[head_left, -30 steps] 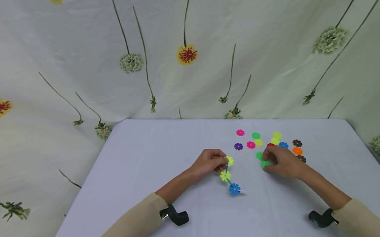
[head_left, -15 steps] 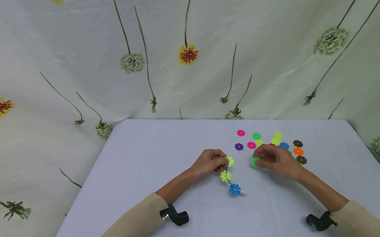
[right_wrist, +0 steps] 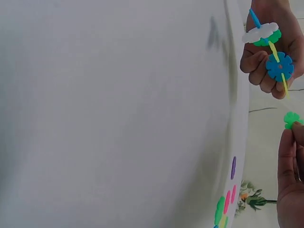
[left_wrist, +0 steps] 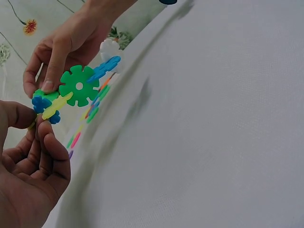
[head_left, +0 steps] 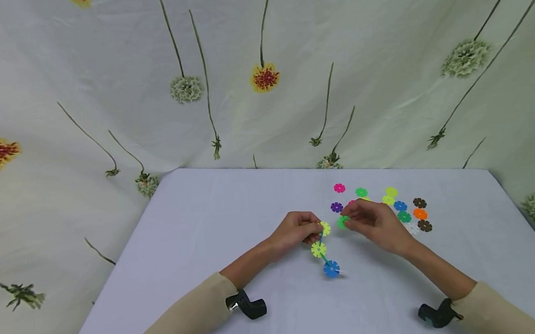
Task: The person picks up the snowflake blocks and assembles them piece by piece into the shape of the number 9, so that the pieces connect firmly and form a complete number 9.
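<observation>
My left hand pinches the yellow end disc of a chain of slotted plastic flower discs. Below the fingers hang another yellow disc and a blue disc; green and white discs of the chain show better in the left wrist view, where a large green disc faces the camera. To its right, my right hand holds a loose green disc between thumb and fingertips. In the right wrist view this green disc is apart from the chain's blue disc.
Loose discs lie flat on the white table behind and right of my right hand, among them a purple disc, an orange disc and brown ones. A flower-printed cloth hangs along the table's back edge.
My right hand has picked the green disc up from among the loose ones and carried it left, close to the chain. The left hand and its chain have stayed nearly still.
</observation>
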Tool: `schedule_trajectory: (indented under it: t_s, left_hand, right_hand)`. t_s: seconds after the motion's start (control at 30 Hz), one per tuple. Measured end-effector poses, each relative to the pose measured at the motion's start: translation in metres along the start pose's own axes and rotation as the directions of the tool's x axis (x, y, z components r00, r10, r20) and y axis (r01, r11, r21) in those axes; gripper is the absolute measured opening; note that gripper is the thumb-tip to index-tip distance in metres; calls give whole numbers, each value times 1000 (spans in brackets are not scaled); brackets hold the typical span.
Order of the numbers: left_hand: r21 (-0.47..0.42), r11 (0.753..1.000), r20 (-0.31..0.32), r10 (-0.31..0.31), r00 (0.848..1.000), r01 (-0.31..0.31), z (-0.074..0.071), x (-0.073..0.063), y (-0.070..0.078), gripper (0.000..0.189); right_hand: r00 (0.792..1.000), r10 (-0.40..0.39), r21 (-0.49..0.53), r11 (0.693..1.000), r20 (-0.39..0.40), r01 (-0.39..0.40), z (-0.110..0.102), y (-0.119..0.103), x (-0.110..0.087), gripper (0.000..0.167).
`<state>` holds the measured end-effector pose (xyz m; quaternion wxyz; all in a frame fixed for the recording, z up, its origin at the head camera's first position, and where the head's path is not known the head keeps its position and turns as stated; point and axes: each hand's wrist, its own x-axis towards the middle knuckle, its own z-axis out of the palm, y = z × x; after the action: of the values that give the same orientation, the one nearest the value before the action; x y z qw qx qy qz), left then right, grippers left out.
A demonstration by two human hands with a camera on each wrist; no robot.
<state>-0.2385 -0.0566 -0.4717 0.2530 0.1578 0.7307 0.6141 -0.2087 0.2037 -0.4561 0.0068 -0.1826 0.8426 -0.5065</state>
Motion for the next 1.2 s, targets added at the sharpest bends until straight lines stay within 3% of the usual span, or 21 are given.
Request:
schedule_trajectory:
  t_s: [0.33, 0.67, 0.97, 1.2]
  left_hand:
    - [8, 1000, 6, 10, 1000, -10, 3, -1, 1, 20]
    - [-8, 1000, 11, 10, 1000, -10, 5, -1, 2, 18]
    - [3, 1000, 11, 6, 1000, -6, 9, 1, 1, 18]
    - [34, 999, 45, -3, 999, 2, 9, 2, 3, 16]
  right_hand:
    - [1000, -6, -22, 1000, 6, 6, 11, -3, 3, 18]
    - [998, -67, -3, 998, 10, 68, 16, -8, 2, 19]
    - [999, -46, -8, 999, 16, 46, 13, -5, 2, 18]
    - [997, -34, 20, 999, 67, 32, 9, -1, 3, 17]
